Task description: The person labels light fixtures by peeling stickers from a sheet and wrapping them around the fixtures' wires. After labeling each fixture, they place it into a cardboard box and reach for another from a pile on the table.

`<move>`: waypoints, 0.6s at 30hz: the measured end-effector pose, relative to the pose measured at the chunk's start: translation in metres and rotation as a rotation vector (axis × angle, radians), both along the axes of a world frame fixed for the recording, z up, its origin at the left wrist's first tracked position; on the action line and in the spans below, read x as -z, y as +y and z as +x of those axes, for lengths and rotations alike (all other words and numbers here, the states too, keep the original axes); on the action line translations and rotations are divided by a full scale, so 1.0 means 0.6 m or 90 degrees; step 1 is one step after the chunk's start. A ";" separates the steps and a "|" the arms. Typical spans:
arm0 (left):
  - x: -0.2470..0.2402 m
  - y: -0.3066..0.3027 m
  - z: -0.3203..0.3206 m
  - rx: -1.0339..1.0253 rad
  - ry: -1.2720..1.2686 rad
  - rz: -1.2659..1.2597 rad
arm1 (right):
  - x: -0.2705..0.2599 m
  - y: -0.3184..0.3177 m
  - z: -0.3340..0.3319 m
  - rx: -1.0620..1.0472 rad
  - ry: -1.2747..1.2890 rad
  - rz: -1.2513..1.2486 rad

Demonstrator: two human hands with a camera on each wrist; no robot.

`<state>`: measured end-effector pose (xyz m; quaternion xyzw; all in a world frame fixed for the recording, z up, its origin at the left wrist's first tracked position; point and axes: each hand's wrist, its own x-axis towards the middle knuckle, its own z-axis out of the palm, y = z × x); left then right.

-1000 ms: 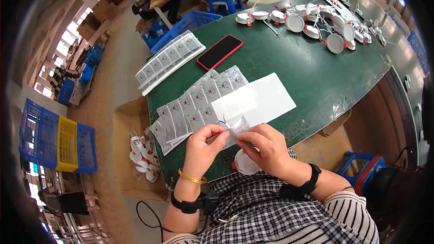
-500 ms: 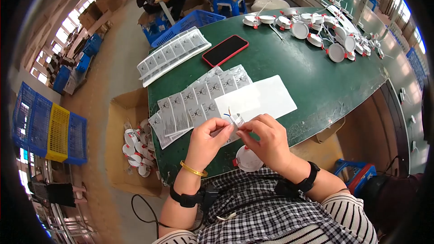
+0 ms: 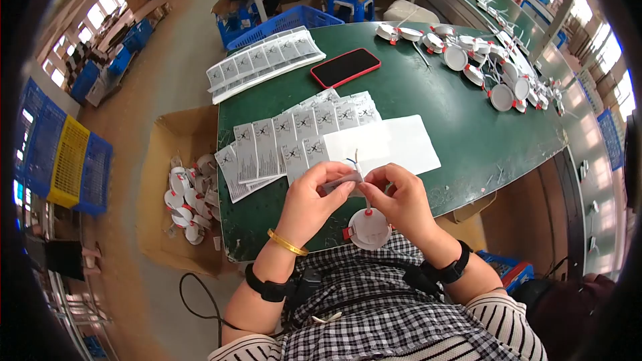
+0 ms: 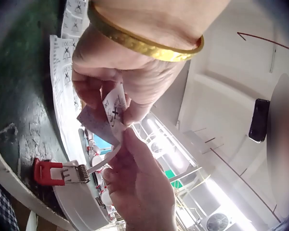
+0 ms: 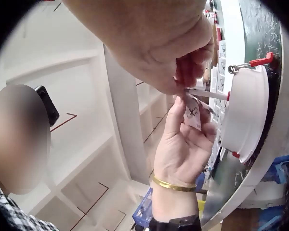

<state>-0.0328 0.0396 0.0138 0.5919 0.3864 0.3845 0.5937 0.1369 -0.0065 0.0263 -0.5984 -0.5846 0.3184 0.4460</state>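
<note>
A round white downlight (image 3: 369, 228) with red-tipped spring clips (image 4: 49, 172) lies at the near table edge, its white cable (image 5: 212, 94) running up to both hands. My left hand (image 3: 317, 191) pinches a printed silver-grey label (image 4: 114, 111), which is folded around the cable near its end. The thumb and fingertips of my right hand (image 3: 397, 194) pinch the label and cable from the other side, close against the left fingertips. Blue and brown wire ends (image 3: 356, 157) stick out above the fingers.
Sheets of printed labels (image 3: 267, 144) and a blank white sheet (image 3: 408, 144) lie beyond the hands. Farther back are a red-edged phone (image 3: 346, 67), a label stack (image 3: 264, 60) and a heap of downlights (image 3: 495, 70). A cardboard box (image 3: 160, 214) with more downlights stands at the left.
The label, earlier standing loose between the fingertips, is now folded around the cable. The hands have drawn closer together, and more of the downlight and its cable shows. The head view has shifted.
</note>
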 end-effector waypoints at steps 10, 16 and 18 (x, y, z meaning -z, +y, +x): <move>0.033 -0.026 -0.023 -0.100 -0.068 -0.025 | 0.009 -0.010 0.009 0.020 0.127 -0.077; 0.032 -0.023 -0.023 -0.089 -0.128 -0.115 | 0.010 -0.012 0.010 0.025 0.122 -0.089; 0.039 -0.019 -0.024 -0.064 -0.134 -0.129 | 0.013 -0.011 0.010 0.022 0.120 -0.076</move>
